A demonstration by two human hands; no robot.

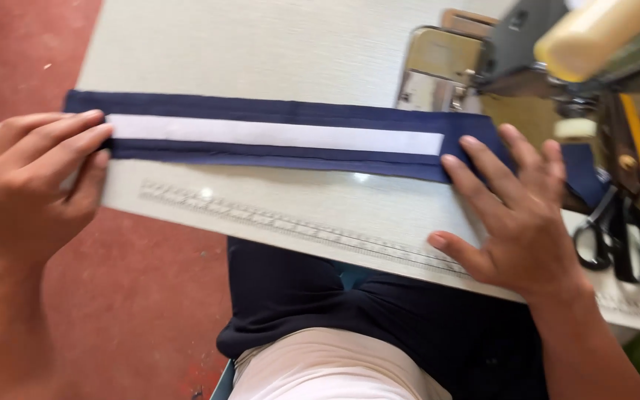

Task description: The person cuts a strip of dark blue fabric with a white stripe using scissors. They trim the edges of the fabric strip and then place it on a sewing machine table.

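Head view: navy fabric strip (275, 137) with white band (275, 135), flat on desk (261, 44); left hand (27, 185) pinching one end, right hand (516, 215) open, pressing other end; likely soft, light, limp; best held at ends.

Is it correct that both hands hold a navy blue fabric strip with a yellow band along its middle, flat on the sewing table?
Not quite. In the head view the band along the navy strip is white, not yellow. The rest is right: the left hand and right hand hold the strip flat on the sewing table.
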